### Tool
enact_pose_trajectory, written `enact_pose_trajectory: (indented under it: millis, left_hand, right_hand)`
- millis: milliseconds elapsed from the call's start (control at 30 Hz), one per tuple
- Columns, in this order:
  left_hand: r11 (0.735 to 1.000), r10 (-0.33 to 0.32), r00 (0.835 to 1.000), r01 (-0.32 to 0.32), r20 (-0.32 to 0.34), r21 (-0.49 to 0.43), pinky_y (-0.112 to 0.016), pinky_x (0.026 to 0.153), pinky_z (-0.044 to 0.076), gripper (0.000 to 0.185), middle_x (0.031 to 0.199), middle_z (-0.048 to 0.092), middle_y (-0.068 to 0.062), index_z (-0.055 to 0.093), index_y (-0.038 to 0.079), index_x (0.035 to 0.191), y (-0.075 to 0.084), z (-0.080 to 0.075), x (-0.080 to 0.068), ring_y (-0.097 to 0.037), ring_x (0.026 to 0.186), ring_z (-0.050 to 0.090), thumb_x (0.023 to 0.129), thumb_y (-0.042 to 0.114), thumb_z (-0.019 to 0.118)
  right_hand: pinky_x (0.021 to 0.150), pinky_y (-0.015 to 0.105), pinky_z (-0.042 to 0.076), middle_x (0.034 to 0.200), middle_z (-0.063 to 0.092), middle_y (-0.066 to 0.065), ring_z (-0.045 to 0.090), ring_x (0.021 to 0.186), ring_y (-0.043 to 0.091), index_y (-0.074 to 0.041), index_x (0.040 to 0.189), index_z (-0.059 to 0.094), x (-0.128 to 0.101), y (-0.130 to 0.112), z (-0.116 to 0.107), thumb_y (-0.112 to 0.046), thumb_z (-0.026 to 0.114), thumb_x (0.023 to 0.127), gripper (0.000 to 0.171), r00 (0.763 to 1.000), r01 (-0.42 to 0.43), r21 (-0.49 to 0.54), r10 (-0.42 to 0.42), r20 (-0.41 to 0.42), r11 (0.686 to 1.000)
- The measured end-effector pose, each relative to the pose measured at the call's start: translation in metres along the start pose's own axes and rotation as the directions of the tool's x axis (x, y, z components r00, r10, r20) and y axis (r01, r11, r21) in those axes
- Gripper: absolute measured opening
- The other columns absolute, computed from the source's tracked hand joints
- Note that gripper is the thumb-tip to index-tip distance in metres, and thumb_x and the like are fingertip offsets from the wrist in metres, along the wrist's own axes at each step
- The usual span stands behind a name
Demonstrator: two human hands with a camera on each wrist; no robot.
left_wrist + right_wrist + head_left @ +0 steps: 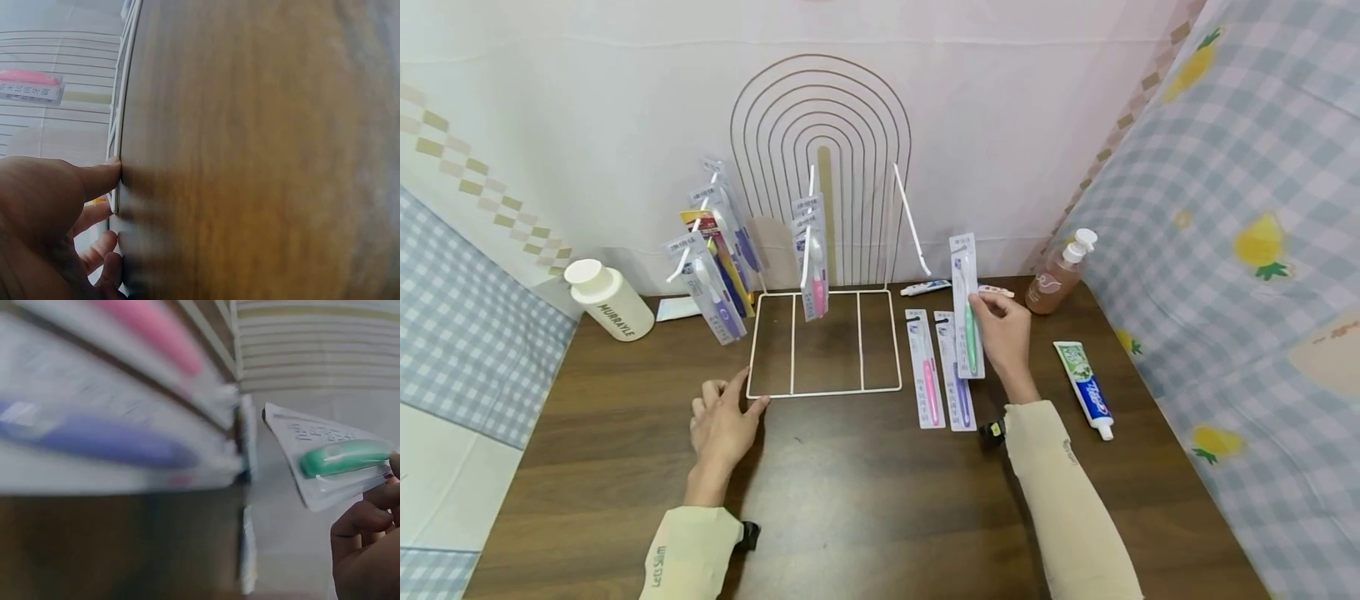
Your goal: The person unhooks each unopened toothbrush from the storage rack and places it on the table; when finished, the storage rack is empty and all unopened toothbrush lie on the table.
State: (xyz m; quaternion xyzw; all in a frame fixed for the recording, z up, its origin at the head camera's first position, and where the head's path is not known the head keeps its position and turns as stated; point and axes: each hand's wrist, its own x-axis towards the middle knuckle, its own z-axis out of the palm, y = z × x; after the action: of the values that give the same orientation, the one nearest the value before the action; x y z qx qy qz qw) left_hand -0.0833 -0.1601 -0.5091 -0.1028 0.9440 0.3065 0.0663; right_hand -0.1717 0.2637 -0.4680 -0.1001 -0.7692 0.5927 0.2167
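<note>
One green packaged toothbrush is pinched upright in the right hand, just right of the white wire rack.
Beside it, two packaged toothbrushes lie flat on the table; the left hand rests open, fingertips touching the rack's front corner.

We see pale beige sleeves on both arms; the left sleeve bears dark lettering, the right sleeve a small mark; black wrist straps.
</note>
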Motion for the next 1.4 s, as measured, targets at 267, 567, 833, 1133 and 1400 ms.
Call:
enact_pose_trajectory:
  millis: [267,567,833,1133,1400]
  left_hand:
    - [1.000,0.000,1.000,0.000,0.015,0.004,-0.063,0.100,0.041,0.067,0.156,0.040,-0.026,0.043,0.018,0.176,0.001,-0.001,0.000,-0.049,0.123,0.041,0.116,0.039,0.064]
    - [1.000,-0.005,1.000,0.005,0.022,-0.001,-0.066,0.103,0.040,0.067,0.157,0.039,-0.027,0.042,0.018,0.176,0.000,0.001,-0.001,-0.050,0.125,0.040,0.116,0.039,0.064]
    - [1.000,-0.008,1.000,0.008,0.028,0.000,-0.068,0.104,0.041,0.067,0.157,0.038,-0.027,0.041,0.019,0.177,0.001,-0.001,-0.003,-0.052,0.128,0.039,0.116,0.041,0.063]
    - [1.000,-0.002,1.000,0.002,0.029,-0.005,-0.069,0.105,0.040,0.067,0.156,0.037,-0.027,0.041,0.019,0.177,0.001,-0.001,-0.002,-0.051,0.128,0.038,0.116,0.040,0.063]
    - [1.000,-0.006,0.999,0.007,0.031,-0.011,-0.070,0.108,0.040,0.067,0.157,0.036,-0.028,0.041,0.019,0.177,0.001,0.000,-0.003,-0.053,0.132,0.037,0.117,0.039,0.063]
  right_hand:
    - [0.071,0.015,0.049,0.085,0.074,-0.007,0.060,0.074,-0.003,0.004,0.118,0.086,-0.014,0.033,-0.025,-0.024,0.080,0.109,0.030,0.991,-0.120,-0.182,0.128,0.035,0.976]
    - [0.072,0.018,0.049,0.107,0.082,0.021,0.061,0.079,0.005,0.004,0.124,0.085,-0.025,0.050,-0.035,-0.026,0.076,0.112,0.033,0.973,-0.169,-0.275,0.205,0.110,0.947]
    - [0.073,0.023,0.052,0.109,0.085,0.019,0.066,0.082,0.009,0.003,0.124,0.085,-0.028,0.059,-0.037,-0.026,0.074,0.111,0.034,0.952,-0.203,-0.366,0.271,0.146,0.908]
    - [0.072,0.026,0.053,0.109,0.082,0.015,0.067,0.082,0.014,-0.002,0.128,0.084,-0.032,0.053,-0.038,-0.032,0.070,0.114,0.036,0.920,-0.241,-0.476,0.356,0.166,0.846]
    - [0.064,0.024,0.053,0.100,0.082,0.011,0.067,0.070,0.010,-0.003,0.125,0.083,-0.034,0.052,-0.039,-0.031,0.072,0.113,0.032,0.925,-0.236,-0.488,0.348,0.153,0.841]
